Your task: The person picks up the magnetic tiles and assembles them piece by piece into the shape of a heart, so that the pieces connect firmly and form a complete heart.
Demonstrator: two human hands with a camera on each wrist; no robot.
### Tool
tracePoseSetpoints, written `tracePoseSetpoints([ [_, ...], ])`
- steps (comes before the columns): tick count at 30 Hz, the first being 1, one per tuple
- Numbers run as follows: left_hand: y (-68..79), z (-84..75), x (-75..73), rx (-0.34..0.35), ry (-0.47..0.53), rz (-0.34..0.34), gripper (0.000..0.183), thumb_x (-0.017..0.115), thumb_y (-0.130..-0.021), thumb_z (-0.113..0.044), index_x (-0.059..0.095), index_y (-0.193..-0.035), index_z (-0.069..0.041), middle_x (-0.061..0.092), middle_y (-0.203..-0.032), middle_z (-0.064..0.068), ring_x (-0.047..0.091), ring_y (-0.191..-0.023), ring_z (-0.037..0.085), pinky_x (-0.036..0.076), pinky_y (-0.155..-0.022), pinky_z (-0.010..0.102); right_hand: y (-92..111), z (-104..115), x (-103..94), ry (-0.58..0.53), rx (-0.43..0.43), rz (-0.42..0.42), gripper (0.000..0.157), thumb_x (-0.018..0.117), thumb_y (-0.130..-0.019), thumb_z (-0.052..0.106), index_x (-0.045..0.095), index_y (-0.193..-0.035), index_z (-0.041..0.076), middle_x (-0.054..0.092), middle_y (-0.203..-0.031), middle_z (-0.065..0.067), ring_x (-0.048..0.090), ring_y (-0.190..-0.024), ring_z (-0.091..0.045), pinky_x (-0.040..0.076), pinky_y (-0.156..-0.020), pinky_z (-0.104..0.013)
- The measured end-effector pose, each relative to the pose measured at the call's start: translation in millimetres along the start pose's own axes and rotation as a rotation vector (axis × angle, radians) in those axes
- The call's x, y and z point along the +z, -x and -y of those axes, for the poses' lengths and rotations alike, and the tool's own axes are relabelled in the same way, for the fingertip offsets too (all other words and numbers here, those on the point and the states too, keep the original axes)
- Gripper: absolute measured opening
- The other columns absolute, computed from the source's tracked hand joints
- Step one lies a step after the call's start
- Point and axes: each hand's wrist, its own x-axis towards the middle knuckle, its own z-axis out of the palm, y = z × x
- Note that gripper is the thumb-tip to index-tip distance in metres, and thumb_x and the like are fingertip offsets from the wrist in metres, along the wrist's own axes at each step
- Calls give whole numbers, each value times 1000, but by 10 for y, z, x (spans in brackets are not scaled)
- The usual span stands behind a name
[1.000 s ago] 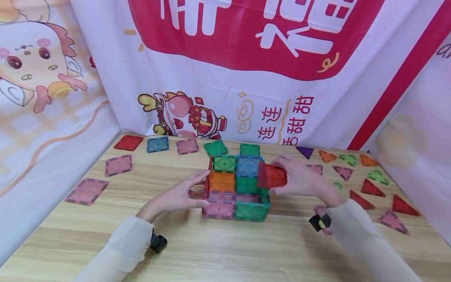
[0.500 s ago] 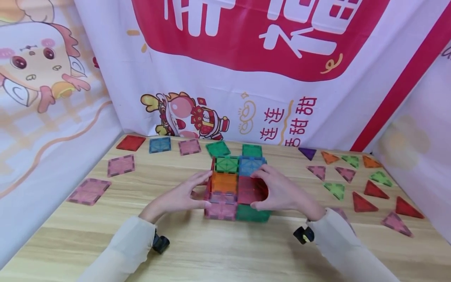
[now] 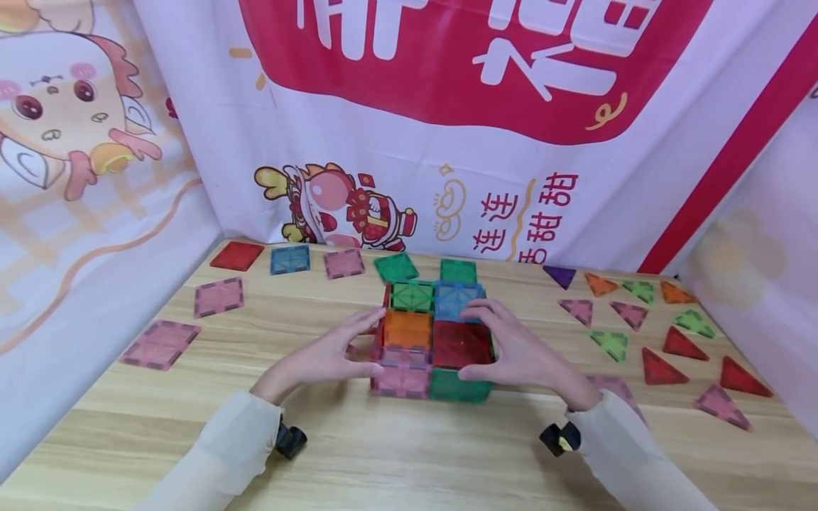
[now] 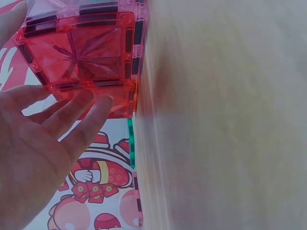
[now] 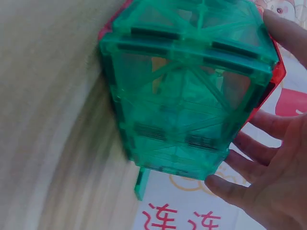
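Note:
A low box [image 3: 409,297] built of see-through magnetic tiles stands mid-table. Its top shows green, blue, orange and pink squares, and a red square tile [image 3: 461,345] lies flat at the right. My right hand [image 3: 529,358] spans this red tile, thumb by the front edge and fingers at the back. In the right wrist view its fingers rest along the box's edges beside the green side wall [image 5: 177,96]. On the other side, my left hand [image 3: 322,355] lies against the box with nothing gripped. Its outstretched fingers touch the red side wall [image 4: 79,55] in the left wrist view.
Square tiles lie along the back and left, among them a blue tile [image 3: 290,260] and a pink tile [image 3: 161,344]. At the right are several triangular tiles, including a red triangle [image 3: 663,367]. A printed cloth [image 3: 415,163] hangs behind the table.
My right hand has brought the red square tile leftward from beside the box onto its top, then eased back slightly to the right. The left hand stays against the box.

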Motion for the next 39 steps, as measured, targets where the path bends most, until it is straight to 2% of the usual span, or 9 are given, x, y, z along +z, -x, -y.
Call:
tracePoseSetpoints([
  [6, -11, -5, -2, 5, -12, 12, 90, 71, -82, -45, 20, -153, -20, 14, -159, 8, 30, -140, 35, 40, -104, 50, 53, -50, 18, -63, 51, 14, 74, 76, -76, 46, 46, -136, 13, 36, -146, -10, 38, -132, -32, 39, -101, -59],
  [11, -23, -54, -21, -5, -5, 13, 85, 68, -85, -45, 21, -152, -23, 14, -159, 7, 40, -133, 38, 39, -103, 53, 61, -60, 23, -98, 64, 5, 68, 74, -80, 43, 47, -135, 14, 35, -147, -10, 36, -134, -33, 37, -101, -60],
  [14, -49, -115, -20, 19, -28, -12, 80, 66, -87, -42, 23, -152, -21, 13, -159, 6, 37, -135, 38, 37, -105, 55, 62, -62, 29, -119, 71, -10, 63, 73, -82, 39, 49, -134, 14, 36, -147, -10, 36, -134, -34, 36, -102, -61],
  [19, -125, -238, -16, 111, -102, -79, 74, 65, -89, -38, 30, -149, -15, 19, -157, 9, 28, -140, 36, 33, -106, 58, 58, -75, 42, -135, 60, -34, 61, 73, -82, 36, 50, -133, 12, 38, -145, -12, 38, -133, -35, 36, -103, -60],
  [25, -218, -205, -75, 119, -63, -147, 64, 60, -94, -31, 31, -147, -9, 31, -151, 15, 45, -129, 38, 45, -98, 51, 67, -116, 80, -126, 43, -46, 66, 74, -82, 36, 48, -136, 9, 35, -148, -14, 36, -134, -37, 36, -102, -62],
  [27, -290, -131, -121, 104, -51, -177, 60, 57, -95, -28, 32, -146, -7, 34, -149, 17, 47, -127, 38, 47, -96, 50, 72, -132, 90, -126, 35, -50, 67, 74, -81, 36, 48, -137, 9, 34, -148, -14, 35, -135, -38, 36, -101, -63],
  [32, -640, 150, -255, 68, -62, -253, 47, 50, -98, -21, 39, -138, 2, 45, -138, 26, 51, -121, 41, 44, -98, 53, 86, -188, 98, -158, 26, -68, 66, 75, -81, 34, 48, -135, 8, 34, -148, -16, 34, -134, -40, 35, -100, -64],
  [36, -946, 366, -357, 9, -77, -231, 45, 48, -99, -21, 41, -135, 6, 47, -134, 29, 52, -118, 42, 42, -99, 53, 97, -187, 119, -182, 30, -66, 65, 75, -81, 34, 48, -135, 9, 33, -149, -15, 33, -136, -40, 35, -101, -63],
  [39, -1170, 441, -438, -55, -85, -194, 51, 51, -97, -23, 37, -137, 6, 45, -137, 29, 48, -122, 42, 41, -101, 53, 88, -166, 125, -183, 28, -68, 65, 75, -80, 34, 49, -135, 10, 33, -149, -14, 33, -136, -39, 36, -101, -62],
])
